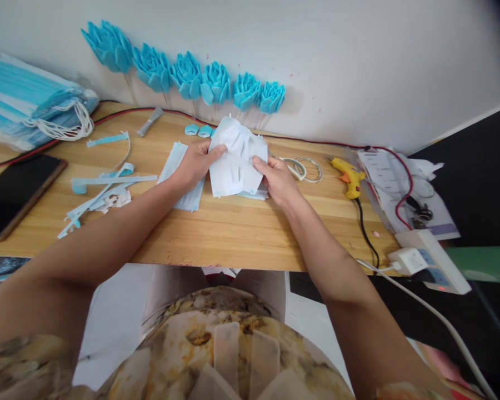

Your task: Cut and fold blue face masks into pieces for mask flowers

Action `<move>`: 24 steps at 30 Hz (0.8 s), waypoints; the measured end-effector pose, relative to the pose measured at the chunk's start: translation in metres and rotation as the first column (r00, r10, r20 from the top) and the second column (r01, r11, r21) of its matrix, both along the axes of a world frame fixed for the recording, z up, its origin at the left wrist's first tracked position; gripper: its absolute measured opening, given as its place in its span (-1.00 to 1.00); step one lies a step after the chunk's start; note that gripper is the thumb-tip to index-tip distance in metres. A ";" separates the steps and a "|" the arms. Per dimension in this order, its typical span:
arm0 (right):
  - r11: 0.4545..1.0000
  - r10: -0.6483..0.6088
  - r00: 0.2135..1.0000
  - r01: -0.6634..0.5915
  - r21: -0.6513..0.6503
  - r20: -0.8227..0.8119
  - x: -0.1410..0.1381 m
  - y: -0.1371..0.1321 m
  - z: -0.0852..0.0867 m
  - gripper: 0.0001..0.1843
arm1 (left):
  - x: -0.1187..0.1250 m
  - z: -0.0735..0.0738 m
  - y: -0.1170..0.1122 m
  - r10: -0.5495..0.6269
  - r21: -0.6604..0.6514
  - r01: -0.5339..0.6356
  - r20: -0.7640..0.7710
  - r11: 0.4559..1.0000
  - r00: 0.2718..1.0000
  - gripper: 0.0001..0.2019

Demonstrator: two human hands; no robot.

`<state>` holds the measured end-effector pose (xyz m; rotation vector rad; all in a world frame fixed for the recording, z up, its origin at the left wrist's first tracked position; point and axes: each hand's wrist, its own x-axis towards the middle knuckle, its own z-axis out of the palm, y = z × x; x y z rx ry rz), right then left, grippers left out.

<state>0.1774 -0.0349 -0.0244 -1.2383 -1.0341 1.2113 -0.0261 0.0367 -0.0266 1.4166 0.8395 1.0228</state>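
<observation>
While the wooden surface (233, 233) carries work at several stages, the far left holds a stack of blue face masks (29, 103), whole, with ear loops attached. These look like unused stock.
- A dark phone (14, 191) lies flat near the left edge.
- Beside it are trimmed blue-and-white strips (104, 191), loose and tangled. They appear to be offcuts.
- Six blue folded flowers (183, 75) on thin sticks lean against the wall in a row. These look finished.
- A flat mask piece (173, 166) lies under the left forearm, and two small blue curled pieces (200, 130) sit just behind the hands.
- The left hand (194, 164) pinches the left edge of a white mask sheet (237, 158), thumb on top.
- The sheet is at centre, raised and tilted toward the wall, creased, with its lower edge near the surface.
- The right hand (279, 180) grips the sheet's right edge with thumb and fingers.
- To the right lie pale loops (306, 166), which I cannot identify. Next comes a yellow glue gun (348, 175) lying apart from the hands, then a power strip (435, 261).

Judgement: several flowers are done. This sheet is at an early shaping stage and not yet glued.
</observation>
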 end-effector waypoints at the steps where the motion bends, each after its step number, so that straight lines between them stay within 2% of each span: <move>1: 1.000 -0.005 1.000 0.005 -0.002 -0.002 0.000 0.000 0.000 -0.45 | 0.000 0.000 -0.001 0.004 -0.002 -0.004 -0.005 1.000 1.000 -0.66; 7: 1.000 0.005 1.000 -0.005 0.007 0.013 -0.002 -0.003 0.003 -0.39 | -0.004 0.009 -0.008 -0.012 0.046 0.013 -0.021 0.999 1.000 -0.51; 12: 1.000 -0.015 0.999 0.015 0.004 0.028 -0.001 -0.003 0.003 -0.38 | -0.005 0.012 -0.011 -0.011 0.045 0.009 0.031 0.999 0.999 -0.53; 16: 1.000 -0.017 1.000 0.016 0.023 0.020 -0.001 -0.003 0.003 -0.39 | -0.005 0.009 -0.010 -0.022 0.031 0.021 0.015 0.999 1.000 -0.52; 19: 1.000 -0.014 1.000 0.013 0.028 0.012 -0.001 -0.003 0.003 -0.41 | -0.004 0.005 -0.006 -0.021 0.019 0.021 0.000 1.000 1.000 -0.58; 24: 1.000 -0.006 1.000 0.006 0.020 0.007 -0.001 -0.002 0.003 -0.46 | -0.002 -0.003 0.001 -0.045 -0.024 0.046 0.032 0.999 0.998 -0.82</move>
